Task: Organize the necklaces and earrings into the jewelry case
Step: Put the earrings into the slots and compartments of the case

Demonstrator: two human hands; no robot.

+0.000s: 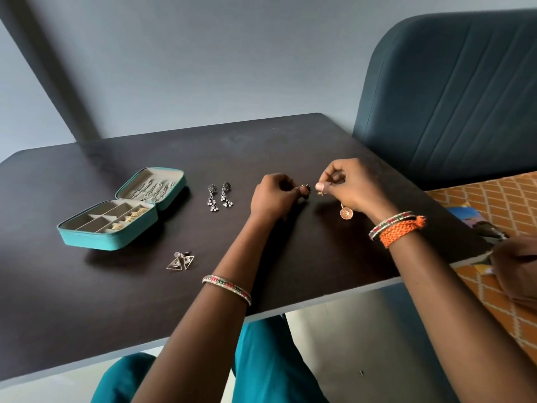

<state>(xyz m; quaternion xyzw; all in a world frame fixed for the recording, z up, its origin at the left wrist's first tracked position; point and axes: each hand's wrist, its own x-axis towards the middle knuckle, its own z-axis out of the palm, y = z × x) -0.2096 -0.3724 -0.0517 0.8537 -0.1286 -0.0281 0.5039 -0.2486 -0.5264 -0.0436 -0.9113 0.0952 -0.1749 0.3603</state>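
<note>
An open teal jewelry case (87,238) lies at the left of the dark table (87,301). Its lid holds silver chains (151,189) and its front tray holds gold earrings (132,216). A pair of silver drop earrings (220,197) lies right of the case. Two triangular silver earrings (180,261) lie nearer the front edge. My left hand (271,196) pinches a small dark round earring (305,189). My right hand (351,184) pinches a small gold piece (320,193) close beside it. A round gold pendant earring (346,212) lies under my right palm.
A dark blue padded chair back (450,97) stands at the table's far right corner. An orange patterned cloth (494,199) with a printed card (470,219) on it lies to the right of the table. The table's front edge crosses above my teal-clad knees.
</note>
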